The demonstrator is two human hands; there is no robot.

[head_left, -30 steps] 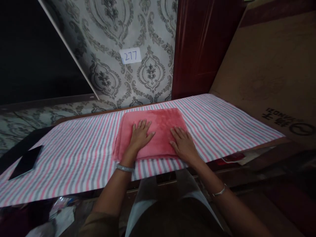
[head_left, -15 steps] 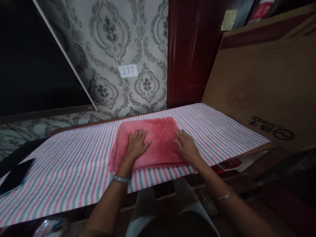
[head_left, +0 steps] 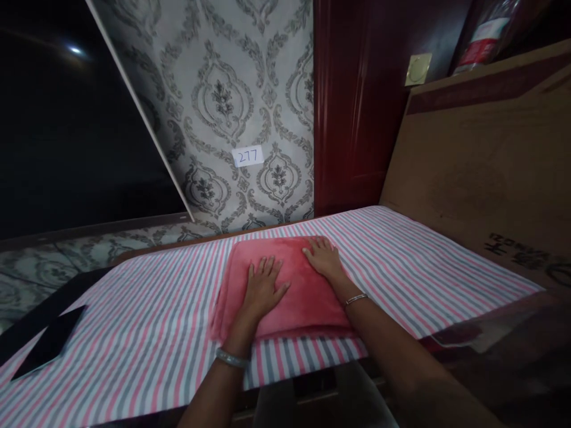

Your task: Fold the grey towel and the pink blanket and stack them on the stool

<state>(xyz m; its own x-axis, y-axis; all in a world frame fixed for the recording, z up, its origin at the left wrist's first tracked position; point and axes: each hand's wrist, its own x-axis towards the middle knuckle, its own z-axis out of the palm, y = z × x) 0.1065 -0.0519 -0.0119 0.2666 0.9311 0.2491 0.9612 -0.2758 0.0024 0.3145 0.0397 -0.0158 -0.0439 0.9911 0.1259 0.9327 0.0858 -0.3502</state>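
Observation:
A pinkish-red plush cloth (head_left: 297, 300), folded into a flat rectangle, lies on a striped tablecloth (head_left: 154, 309) in the middle of the view. Its left and front edges show more than one layer. My left hand (head_left: 263, 291) rests flat on the left half of the cloth, fingers spread. Close to the far right corner, my right hand (head_left: 323, 255) lies palm down on the plush, its fingers also apart. Neither hand grips anything.
A dark phone-like slab (head_left: 49, 343) lies at the table's left end. Behind it stands a large black screen (head_left: 80, 131). On the right a cardboard box (head_left: 477, 172) leans by the table, with a plastic bottle (head_left: 484, 44) above it. A "277" label (head_left: 248, 156) hangs on the wall.
My right hand has slid from the cloth's right edge toward its far right corner. My left hand stays about where it was on the cloth. The camera view has shifted.

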